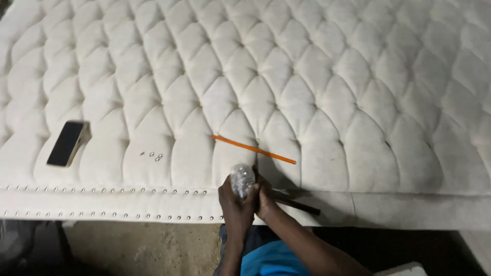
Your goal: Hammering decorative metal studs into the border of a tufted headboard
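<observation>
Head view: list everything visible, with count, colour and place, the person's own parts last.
tufted panel: one, cream, fills the frame
stud rows: two, silver, along near edge, left part
phone: one, black, on panel, left
loose studs: a few, silver, right of phone
stick: one, orange, centre
dark tool: one, near edge, beside hands
clear bag: one, in the hands
left hand: holds bag
right hand: touches bag

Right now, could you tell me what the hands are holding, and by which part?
Both hands together grip a small clear bag by its lower end; its top sticks up above the fingers.
</observation>
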